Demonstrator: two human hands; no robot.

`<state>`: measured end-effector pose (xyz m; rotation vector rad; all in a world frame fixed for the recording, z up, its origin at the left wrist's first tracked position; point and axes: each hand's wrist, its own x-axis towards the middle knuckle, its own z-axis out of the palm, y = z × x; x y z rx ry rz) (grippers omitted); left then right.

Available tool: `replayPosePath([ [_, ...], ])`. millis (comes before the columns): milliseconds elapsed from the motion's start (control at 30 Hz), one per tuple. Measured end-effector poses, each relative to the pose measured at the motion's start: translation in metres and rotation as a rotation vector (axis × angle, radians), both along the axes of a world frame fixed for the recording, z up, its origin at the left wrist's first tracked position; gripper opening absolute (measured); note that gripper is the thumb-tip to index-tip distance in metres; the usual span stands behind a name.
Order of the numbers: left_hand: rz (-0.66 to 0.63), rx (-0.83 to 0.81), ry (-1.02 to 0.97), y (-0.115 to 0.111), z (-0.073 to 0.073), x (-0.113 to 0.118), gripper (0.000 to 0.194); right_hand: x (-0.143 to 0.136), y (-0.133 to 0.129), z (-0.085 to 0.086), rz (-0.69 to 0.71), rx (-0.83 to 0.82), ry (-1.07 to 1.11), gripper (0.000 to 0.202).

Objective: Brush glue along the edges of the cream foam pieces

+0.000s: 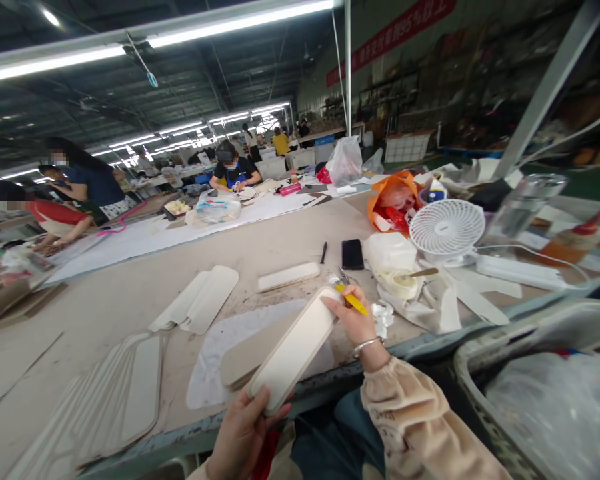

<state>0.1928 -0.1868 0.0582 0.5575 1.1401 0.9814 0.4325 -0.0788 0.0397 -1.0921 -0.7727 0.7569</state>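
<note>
A long white panel with rounded ends point(295, 353) is held slanting over the table's front edge. My left hand point(243, 427) grips its lower end, thumb on top. My right hand point(355, 317) pinches its upper end and also holds a yellow-handled tool point(353, 299) between its fingers. Beneath the panel, a grey-beige rounded piece point(250, 343) lies on a white sheet point(205, 373). Fanned white panels point(143, 387) lie at the left, with a few more point(213, 300) behind them. Another single panel point(287, 277) rests further back.
A black phone point(353, 255), a black pen-like item point(324, 252), a white fan point(447, 230), an orange bag point(393, 200) and scraps stand or lie behind and right. A crate with plastic point(555, 407) is at the lower right. Several people work across the hall.
</note>
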Motion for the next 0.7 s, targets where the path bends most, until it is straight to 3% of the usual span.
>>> replayPosePath([
  [100,-0.001,0.022,-0.003,0.0005,-0.0039,-0.0009,0.061,0.0007,0.0007,-0.0019,0.027,0.007,0.034,0.05],
  [300,0.006,0.04,-0.01,-0.0002,-0.0064,-0.0027,0.037,0.0022,0.001,-0.0076,0.055,0.015,-0.015,0.045],
  [700,0.036,0.016,0.008,-0.0029,-0.0001,0.0013,0.052,0.0026,-0.0011,-0.0006,0.029,-0.031,-0.063,0.048],
])
